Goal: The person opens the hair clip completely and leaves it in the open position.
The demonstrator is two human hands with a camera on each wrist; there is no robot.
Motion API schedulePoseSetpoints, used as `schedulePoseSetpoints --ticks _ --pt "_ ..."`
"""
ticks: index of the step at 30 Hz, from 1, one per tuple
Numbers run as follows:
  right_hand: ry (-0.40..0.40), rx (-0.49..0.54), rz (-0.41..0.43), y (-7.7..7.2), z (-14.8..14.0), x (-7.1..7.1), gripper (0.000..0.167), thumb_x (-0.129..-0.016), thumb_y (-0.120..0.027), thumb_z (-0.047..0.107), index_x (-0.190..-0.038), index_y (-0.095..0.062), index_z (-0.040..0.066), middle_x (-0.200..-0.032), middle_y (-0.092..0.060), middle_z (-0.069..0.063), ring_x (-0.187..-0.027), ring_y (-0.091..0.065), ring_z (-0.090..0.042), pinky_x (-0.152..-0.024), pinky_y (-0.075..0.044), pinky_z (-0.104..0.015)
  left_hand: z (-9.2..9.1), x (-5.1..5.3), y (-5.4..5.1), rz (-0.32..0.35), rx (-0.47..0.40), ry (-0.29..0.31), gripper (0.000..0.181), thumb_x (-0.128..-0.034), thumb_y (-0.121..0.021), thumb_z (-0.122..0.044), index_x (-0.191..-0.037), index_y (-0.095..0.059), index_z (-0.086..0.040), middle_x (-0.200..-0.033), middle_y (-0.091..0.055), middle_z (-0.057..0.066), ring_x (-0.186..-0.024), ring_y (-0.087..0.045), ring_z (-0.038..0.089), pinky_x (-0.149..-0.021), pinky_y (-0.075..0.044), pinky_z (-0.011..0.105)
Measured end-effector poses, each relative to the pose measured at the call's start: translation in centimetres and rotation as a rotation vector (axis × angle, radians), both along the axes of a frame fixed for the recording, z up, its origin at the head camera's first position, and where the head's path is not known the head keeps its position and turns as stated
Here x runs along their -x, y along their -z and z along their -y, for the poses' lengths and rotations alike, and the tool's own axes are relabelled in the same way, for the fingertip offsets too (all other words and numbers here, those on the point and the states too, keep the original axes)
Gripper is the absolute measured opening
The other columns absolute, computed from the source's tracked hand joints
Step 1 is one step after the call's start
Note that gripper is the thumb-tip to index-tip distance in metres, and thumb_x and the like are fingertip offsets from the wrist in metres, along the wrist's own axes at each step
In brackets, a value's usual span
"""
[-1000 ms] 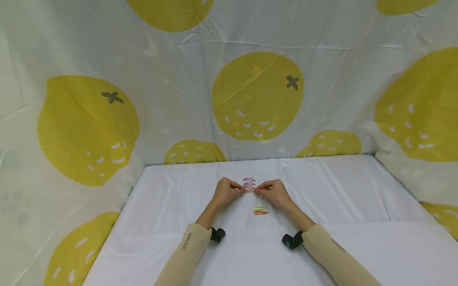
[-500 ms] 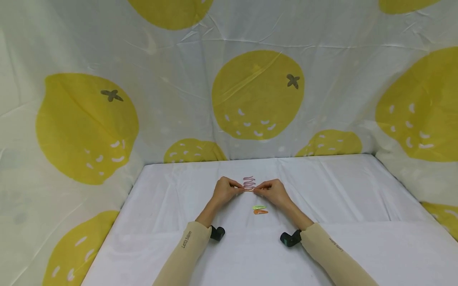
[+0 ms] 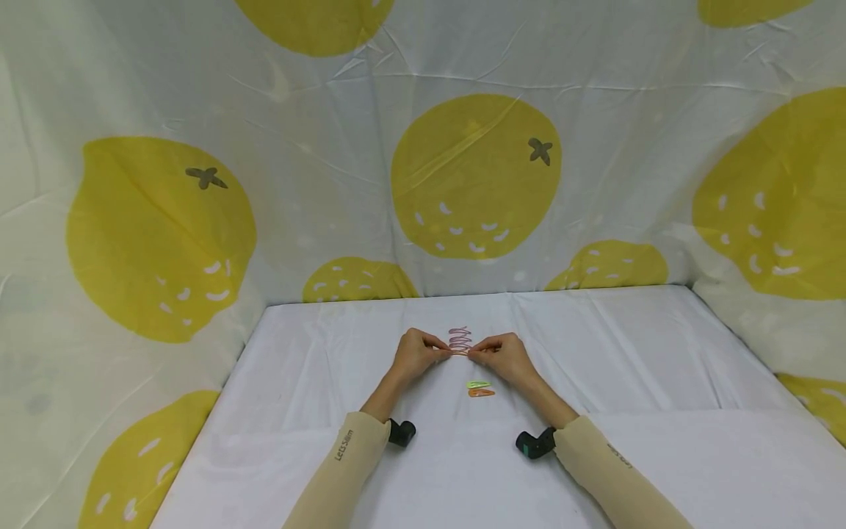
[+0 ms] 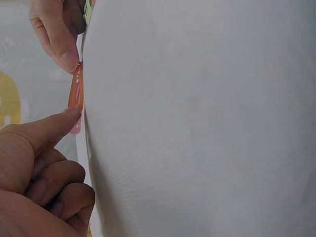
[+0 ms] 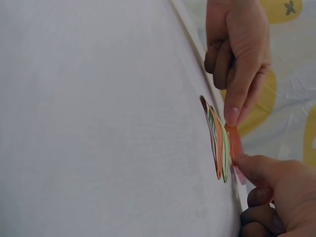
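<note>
I've got left grip (image 3: 418, 354) and right grip (image 3: 507, 356) pinching opposite ends of an orange clip (image 4: 75, 93), just on the near side of the pink clips (image 3: 460, 340). Reads as lining up; next probably calls for squaring, then even release on the tabletop (image 3: 608, 353).

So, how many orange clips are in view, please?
2: the held clip, between the left hand and right hand; the loose clip, beside the green clip. More could be hidden.
</note>
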State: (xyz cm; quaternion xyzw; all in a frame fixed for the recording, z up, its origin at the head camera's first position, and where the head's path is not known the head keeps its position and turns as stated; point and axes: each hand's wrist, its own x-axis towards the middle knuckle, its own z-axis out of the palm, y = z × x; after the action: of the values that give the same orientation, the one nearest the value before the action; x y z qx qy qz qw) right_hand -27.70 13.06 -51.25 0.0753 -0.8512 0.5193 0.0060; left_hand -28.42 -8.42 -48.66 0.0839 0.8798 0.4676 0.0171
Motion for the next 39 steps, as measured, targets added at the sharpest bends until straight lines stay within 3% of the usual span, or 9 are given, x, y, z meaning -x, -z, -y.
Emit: schedulePoseSetpoints --ticks 9,17,22,25,34,39 --pt "0.023 0.024 -0.005 0.0 -0.1 -0.2 0.011 -0.087 -0.084 0.019 -0.089 -0.084 0.007 -0.084 -0.078 -0.006 -0.072 -0.055 -0.009 -0.064 -0.042 -0.021 -0.2 -0.4 -0.3 -0.011 0.053 -0.015 0.007 -0.0841 -0.085 -0.009 -0.086 -0.084 -0.002 -0.093 -0.080 0.013 -0.074 -0.052 0.012 -0.061 -0.039 0.023" --pt "0.028 0.097 0.074 -0.1 -0.9 -0.3 0.015 -0.089 -0.083 0.023 -0.096 -0.084 0.010 -0.096 -0.080 -0.004 -0.084 -0.059 -0.011 -0.073 -0.046 -0.023 0.1 -0.7 -0.4 -0.009 0.008 -0.031 0.006 -0.0841 -0.085 -0.010 -0.087 -0.084 -0.004 -0.086 -0.078 0.011 -0.070 -0.049 0.010 -0.058 -0.038 0.021" --pt "0.029 0.141 0.187 -0.9 -1.5 -1.2 0.024 -0.089 -0.082 0.030 -0.103 -0.083 0.011 -0.109 -0.080 -0.003 -0.101 -0.062 -0.013 -0.087 -0.048 -0.028 0.6 -1.5 -0.9 0.007 -0.054 -0.027 0.007 -0.0840 -0.086 -0.011 -0.086 -0.084 -0.004 -0.057 -0.059 0.002 -0.058 -0.040 0.009 -0.052 -0.031 0.021" --pt "0.011 0.139 0.217 -1.3 -1.8 -1.8 0.027 -0.088 -0.083 0.033 -0.105 -0.083 0.012 -0.112 -0.079 -0.002 -0.104 -0.062 -0.014 -0.090 -0.047 -0.029 0.9 -2.1 -1.2 0.008 -0.077 -0.023 0.008 -0.0832 -0.087 -0.012 -0.086 -0.084 -0.004 -0.051 -0.046 -0.006 -0.055 -0.037 0.009 -0.051 -0.028 0.021" --pt "-0.009 0.092 0.247 -2.0 -2.4 -3.4 0.024 -0.088 -0.082 0.034 -0.104 -0.084 0.016 -0.114 -0.078 0.000 -0.108 -0.059 -0.014 -0.091 -0.045 -0.029 1.0 -3.7 -1.3 0.003 -0.123 0.050 0.009 -0.0830 -0.087 -0.011 -0.088 -0.084 -0.003 -0.052 -0.048 -0.006 -0.055 -0.037 0.008 -0.051 -0.026 0.021" --pt "-0.031 0.074 0.248 -2.1 -2.5 -4.2 0.024 -0.089 -0.082 0.030 -0.106 -0.083 0.013 -0.115 -0.078 -0.003 -0.107 -0.058 -0.015 -0.089 -0.044 -0.028 1.1 -4.4 -1.6 0.042 -0.151 0.047 0.009 -0.0833 -0.087 -0.013 -0.089 -0.085 -0.006 -0.056 -0.053 -0.005 -0.057 -0.038 0.009 -0.052 -0.027 0.020"
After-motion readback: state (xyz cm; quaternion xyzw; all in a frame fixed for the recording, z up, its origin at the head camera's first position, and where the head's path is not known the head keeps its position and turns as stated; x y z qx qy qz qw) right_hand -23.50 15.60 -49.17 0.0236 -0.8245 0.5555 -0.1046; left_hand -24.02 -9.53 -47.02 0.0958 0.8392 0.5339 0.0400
